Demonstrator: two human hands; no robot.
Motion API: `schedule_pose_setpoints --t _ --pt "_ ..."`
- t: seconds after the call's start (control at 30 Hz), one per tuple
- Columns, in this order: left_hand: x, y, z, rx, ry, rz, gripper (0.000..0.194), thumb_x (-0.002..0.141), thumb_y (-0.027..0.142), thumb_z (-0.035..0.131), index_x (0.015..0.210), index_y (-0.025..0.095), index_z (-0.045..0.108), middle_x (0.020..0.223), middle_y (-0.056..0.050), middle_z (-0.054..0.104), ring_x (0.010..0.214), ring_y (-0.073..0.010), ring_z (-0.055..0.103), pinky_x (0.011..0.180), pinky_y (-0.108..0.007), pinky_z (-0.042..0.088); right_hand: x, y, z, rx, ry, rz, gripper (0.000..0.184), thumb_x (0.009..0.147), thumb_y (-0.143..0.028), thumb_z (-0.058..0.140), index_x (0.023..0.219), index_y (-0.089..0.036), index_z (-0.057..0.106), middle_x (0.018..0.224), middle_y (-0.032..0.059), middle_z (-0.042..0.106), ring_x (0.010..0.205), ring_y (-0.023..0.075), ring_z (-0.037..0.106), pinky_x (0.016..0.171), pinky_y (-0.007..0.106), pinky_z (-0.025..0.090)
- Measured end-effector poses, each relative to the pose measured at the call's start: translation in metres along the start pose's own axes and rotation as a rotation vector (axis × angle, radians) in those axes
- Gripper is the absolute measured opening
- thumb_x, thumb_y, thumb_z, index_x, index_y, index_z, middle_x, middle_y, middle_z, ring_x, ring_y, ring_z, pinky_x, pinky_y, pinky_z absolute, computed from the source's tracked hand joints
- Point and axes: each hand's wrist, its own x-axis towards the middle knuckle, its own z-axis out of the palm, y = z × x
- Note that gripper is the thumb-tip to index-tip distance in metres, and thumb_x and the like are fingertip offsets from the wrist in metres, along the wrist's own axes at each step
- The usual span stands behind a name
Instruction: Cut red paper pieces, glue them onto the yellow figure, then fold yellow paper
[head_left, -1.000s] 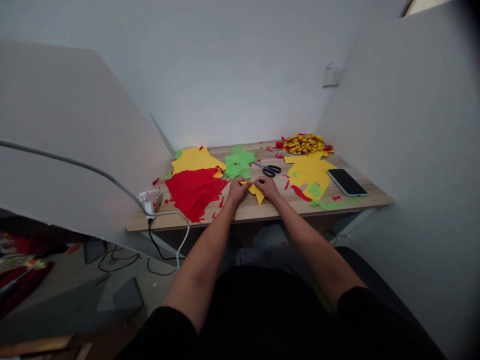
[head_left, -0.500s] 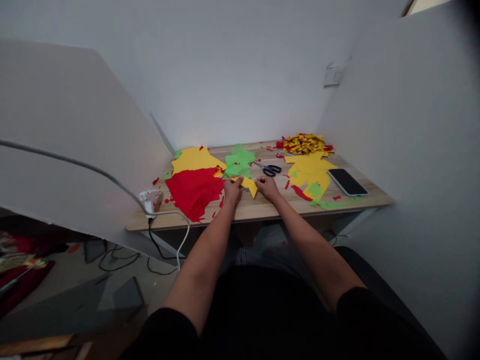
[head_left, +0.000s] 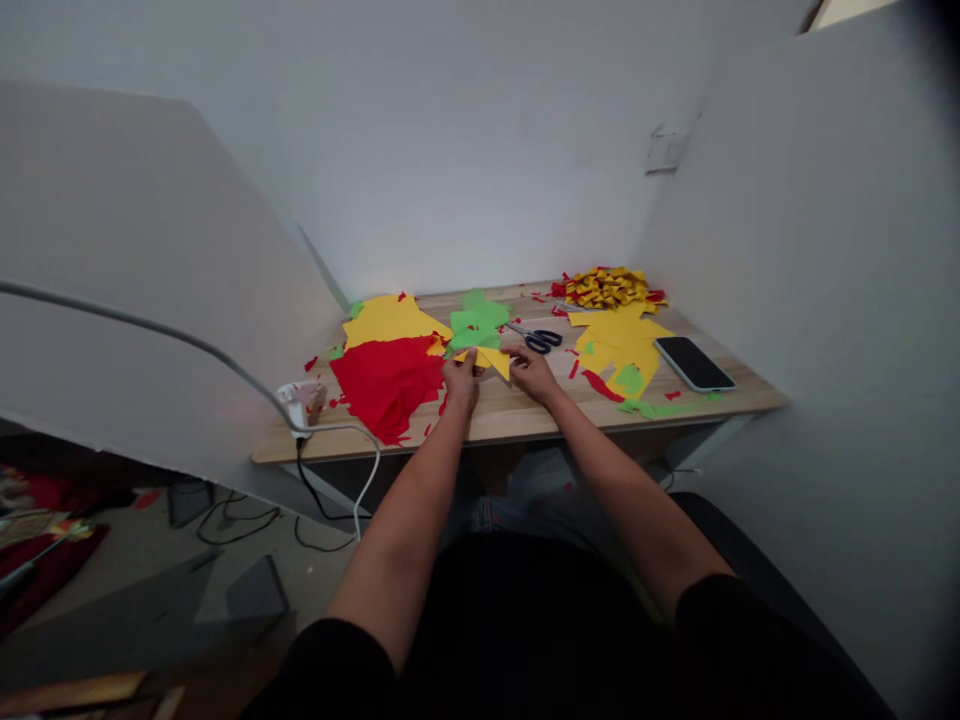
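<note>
Both my hands are out over a wooden table (head_left: pixel 525 412). Between them is a small yellow paper piece (head_left: pixel 491 360) with pointed corners. My left hand (head_left: pixel 460 379) pinches its left side and my right hand (head_left: pixel 529 370) pinches its right side. Just behind the piece lie a green paper sheet (head_left: pixel 477 325) and black-handled scissors (head_left: pixel 538 338). A torn red paper sheet (head_left: pixel 386 380) lies left of my left hand.
A yellow sheet (head_left: pixel 390 318) lies at the back left and another yellow sheet (head_left: pixel 621 345) at the right, beside a dark phone (head_left: pixel 694 364). A heap of yellow-red folded pieces (head_left: pixel 609 287) sits at the back right. A white plug and cable (head_left: pixel 300 410) hang off the left edge. White partitions stand on both sides.
The yellow piece has moved away from me and slightly left, toward the green sheet, with both hands following it. It has also turned in my fingers.
</note>
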Motion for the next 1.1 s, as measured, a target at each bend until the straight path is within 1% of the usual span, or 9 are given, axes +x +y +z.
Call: schedule_pose_setpoints --t 0.13,0.3,0.43,0.57,0.7,0.77,0.93,1.0,1.1 --pt "-0.002 0.002 0.0 0.044 -0.079 -0.015 0.024 0.095 0.034 0.061 0.105 0.013 0.063 0.091 -0.003 0.066 0.071 -0.0118 0.063 0.063 -0.027 0.056 0.0 0.003 -0.001 0.019 0.013 0.011 0.025 0.07 -0.036 0.066 0.085 -0.018 0.073 0.09 0.0056 0.073 0.073 0.0184 0.06 0.068 0.031 0.048" --pt "-0.011 0.004 0.002 0.118 -0.239 -0.048 0.023 0.094 0.033 0.062 0.106 0.013 0.063 0.092 -0.003 0.066 0.071 -0.012 0.064 0.063 -0.027 0.056 0.004 0.015 -0.005 0.027 0.114 0.036 0.038 0.078 -0.053 0.06 0.082 -0.016 0.069 0.072 0.0035 0.068 0.068 0.0193 0.058 0.061 0.03 0.046" --pt "-0.02 0.003 0.006 0.163 -0.359 -0.061 0.022 0.094 0.033 0.062 0.103 0.012 0.064 0.09 -0.003 0.066 0.071 -0.0117 0.063 0.062 -0.027 0.056 0.005 0.017 -0.009 0.007 0.205 0.015 0.038 0.078 -0.053 0.061 0.085 -0.016 0.066 0.072 0.0024 0.065 0.066 0.0171 0.054 0.06 0.028 0.045" --pt "-0.022 0.001 0.009 0.204 -0.401 -0.046 0.022 0.094 0.032 0.063 0.104 0.013 0.064 0.093 -0.003 0.066 0.074 -0.0127 0.064 0.064 -0.028 0.057 0.003 0.012 -0.009 -0.038 0.276 -0.043 0.028 0.075 -0.043 0.067 0.087 -0.017 0.064 0.075 0.0003 0.061 0.064 0.0141 0.048 0.06 0.026 0.042" --pt "-0.018 -0.002 0.007 0.241 -0.396 -0.032 0.025 0.094 0.033 0.062 0.109 0.013 0.063 0.1 -0.005 0.066 0.081 -0.0149 0.065 0.069 -0.031 0.058 -0.001 0.008 -0.004 -0.068 0.184 -0.119 0.014 0.074 -0.032 0.069 0.079 -0.019 0.067 0.079 0.0008 0.061 0.068 0.0145 0.05 0.064 0.027 0.043" --pt "-0.015 -0.003 0.005 0.254 -0.377 -0.019 0.027 0.094 0.034 0.061 0.112 0.014 0.062 0.104 -0.006 0.066 0.084 -0.0159 0.066 0.072 -0.033 0.058 -0.003 0.006 -0.002 -0.085 0.129 -0.146 0.012 0.074 -0.031 0.07 0.079 -0.02 0.071 0.082 0.0017 0.062 0.07 0.0153 0.052 0.065 0.028 0.043" --pt "-0.006 -0.005 0.001 0.263 -0.299 0.035 0.029 0.094 0.035 0.062 0.114 0.014 0.062 0.11 -0.008 0.066 0.092 -0.0186 0.066 0.079 -0.037 0.058 -0.004 0.004 0.001 -0.106 -0.005 -0.161 0.022 0.076 -0.042 0.073 0.085 -0.022 0.078 0.1 0.0069 0.065 0.09 0.0209 0.059 0.071 0.03 0.047" --pt "-0.003 -0.006 0.0 0.254 -0.272 0.055 0.029 0.094 0.035 0.062 0.115 0.014 0.062 0.111 -0.008 0.066 0.093 -0.019 0.066 0.08 -0.038 0.058 -0.004 0.003 0.002 -0.099 -0.069 -0.157 0.026 0.082 -0.045 0.068 0.088 -0.022 0.079 0.101 0.008 0.068 0.093 0.0221 0.061 0.078 0.033 0.049" --pt "-0.001 -0.007 -0.002 0.232 -0.252 0.072 0.029 0.094 0.035 0.061 0.114 0.014 0.062 0.11 -0.008 0.066 0.093 -0.0187 0.066 0.08 -0.038 0.058 -0.006 0.001 0.003 -0.086 -0.139 -0.146 0.037 0.094 -0.045 0.05 0.093 -0.022 0.079 0.097 0.0087 0.073 0.096 0.0229 0.064 0.086 0.035 0.048"
